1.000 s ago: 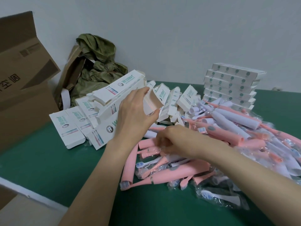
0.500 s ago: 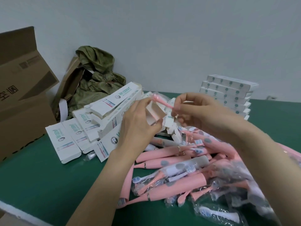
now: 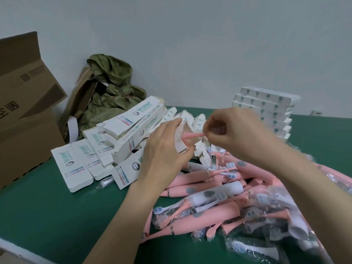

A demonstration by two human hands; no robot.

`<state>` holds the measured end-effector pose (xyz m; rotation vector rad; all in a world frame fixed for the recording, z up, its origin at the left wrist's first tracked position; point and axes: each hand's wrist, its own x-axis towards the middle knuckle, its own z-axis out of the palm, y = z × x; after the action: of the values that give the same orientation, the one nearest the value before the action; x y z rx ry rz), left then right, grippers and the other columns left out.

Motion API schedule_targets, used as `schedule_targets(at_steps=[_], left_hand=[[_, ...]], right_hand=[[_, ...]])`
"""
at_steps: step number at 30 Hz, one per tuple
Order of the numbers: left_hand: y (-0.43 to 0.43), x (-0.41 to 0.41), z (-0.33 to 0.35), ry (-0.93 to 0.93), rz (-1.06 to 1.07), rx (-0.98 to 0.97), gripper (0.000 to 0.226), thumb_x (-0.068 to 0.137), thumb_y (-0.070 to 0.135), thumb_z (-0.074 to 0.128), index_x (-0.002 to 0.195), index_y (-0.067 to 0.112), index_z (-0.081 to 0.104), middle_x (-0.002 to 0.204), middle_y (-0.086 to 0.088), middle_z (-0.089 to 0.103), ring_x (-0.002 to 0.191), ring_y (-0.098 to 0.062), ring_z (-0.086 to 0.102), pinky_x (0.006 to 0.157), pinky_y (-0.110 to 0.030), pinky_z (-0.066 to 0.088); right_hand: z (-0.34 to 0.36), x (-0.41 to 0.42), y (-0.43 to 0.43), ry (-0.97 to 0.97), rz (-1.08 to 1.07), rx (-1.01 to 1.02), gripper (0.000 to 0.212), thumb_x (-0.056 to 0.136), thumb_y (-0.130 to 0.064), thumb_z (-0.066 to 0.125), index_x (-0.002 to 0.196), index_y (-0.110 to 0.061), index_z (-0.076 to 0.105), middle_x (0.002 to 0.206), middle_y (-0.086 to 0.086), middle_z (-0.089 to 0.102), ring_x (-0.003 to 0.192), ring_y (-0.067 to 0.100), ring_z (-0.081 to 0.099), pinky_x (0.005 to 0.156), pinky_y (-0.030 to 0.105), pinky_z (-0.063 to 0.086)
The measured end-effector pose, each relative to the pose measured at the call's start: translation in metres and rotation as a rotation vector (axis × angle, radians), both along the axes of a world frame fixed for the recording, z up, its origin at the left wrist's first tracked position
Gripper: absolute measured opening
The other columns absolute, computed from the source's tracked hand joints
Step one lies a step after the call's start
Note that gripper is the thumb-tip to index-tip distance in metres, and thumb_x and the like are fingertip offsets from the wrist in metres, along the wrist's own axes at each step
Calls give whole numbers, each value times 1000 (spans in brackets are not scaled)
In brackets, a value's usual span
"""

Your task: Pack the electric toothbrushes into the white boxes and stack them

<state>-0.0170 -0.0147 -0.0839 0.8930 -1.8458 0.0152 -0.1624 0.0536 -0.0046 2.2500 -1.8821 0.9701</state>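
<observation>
My left hand (image 3: 163, 149) grips an open white box (image 3: 182, 144); my right hand (image 3: 234, 132) pinches a pink toothbrush (image 3: 192, 134) at its mouth, between my hands. Pushed in crooked, it could snag and buckle the thin card.

Pink brush head (image 3: 192, 134) end hidden by white box (image 3: 182, 145), toothbrush pile (image 3: 219, 212) cut off at R edge

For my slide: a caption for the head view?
Left hand grips open white cardboard box; right hand pinches pink plastic brush piece at its mouth.
</observation>
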Motion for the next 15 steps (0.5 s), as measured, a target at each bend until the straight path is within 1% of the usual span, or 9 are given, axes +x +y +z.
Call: schedule_targets(at_steps=[2, 4, 5, 7, 9, 11, 12, 13, 15], left_hand=[[2, -1, -1, -11, -3, 23, 57, 71, 21, 78, 123, 10, 56, 114, -4, 61, 105, -20, 56, 90, -32, 43], [4, -2, -2, -24, -15, 32, 60, 70, 19, 78, 124, 8, 56, 116, -5, 60, 106, -22, 55, 92, -36, 43], [5, -3, -2, -32, -24, 34, 60, 69, 18, 78, 124, 7, 56, 116, -6, 61, 107, -22, 55, 92, -37, 44], [5, -3, -1, -37, -46, 46, 59, 69, 16, 78, 124, 6, 57, 115, -7, 61, 108, -23, 54, 92, -40, 44], [5, -5, 1, -20, -70, 54, 58, 68, 13, 77, 122, 4, 58, 113, -7, 63, 107, -22, 55, 90, -38, 43], [6, -5, 3, -4, -105, 39, 59, 64, 9, 79, 119, 4, 59, 110, -7, 64, 103, -15, 52, 87, -33, 41], [7, -5, 3, 1, -118, 32, 59, 63, 8, 79, 119, 4, 59, 109, -7, 64, 101, -13, 51, 85, -31, 40], [7, -5, 3, 6, -124, 34, 60, 63, 7, 79, 119, 4, 58, 109, -7, 64, 101, -13, 52, 85, -31, 41], [5, -4, 4, 22, -118, 47, 61, 64, 7, 79, 121, 3, 58, 111, -7, 64, 104, -19, 55, 88, -34, 43]], right_hand=[[-4, 3, -3, 71, -61, -16, 16, 86, -9, 53, 87, -15, 68, 63, -13, 50, 65, 10, 49, 59, 15, 38], [-6, 7, -5, 127, -75, -34, 19, 88, -7, 50, 96, -12, 66, 72, -5, 53, 73, 16, 48, 67, 26, 41], [-5, 10, -6, 151, -50, -40, 18, 89, -8, 49, 98, -11, 65, 76, -3, 53, 75, 17, 47, 69, 28, 40], [-3, 16, -7, 169, 28, -29, 18, 93, -15, 50, 101, -10, 64, 81, -2, 49, 77, 18, 46, 66, 26, 34], [-5, 23, -10, 150, 48, -7, 20, 94, -21, 50, 101, -13, 66, 86, -1, 46, 81, 19, 48, 62, 22, 28], [-9, 26, -16, 58, 30, 3, 21, 94, -21, 51, 102, -15, 69, 94, 4, 48, 88, 17, 46, 63, 19, 30], [-11, 27, -18, 1, 36, 0, 21, 93, -17, 51, 101, -16, 70, 93, 4, 51, 91, 14, 42, 63, 15, 32], [-14, 27, -19, -34, 53, -9, 22, 91, -13, 51, 100, -16, 71, 86, 2, 54, 92, 13, 38, 62, 14, 32], [-18, 26, -20, -27, 77, -54, 24, 86, -5, 52, 97, -14, 71, 70, -6, 53, 87, 14, 39, 60, 19, 29]])
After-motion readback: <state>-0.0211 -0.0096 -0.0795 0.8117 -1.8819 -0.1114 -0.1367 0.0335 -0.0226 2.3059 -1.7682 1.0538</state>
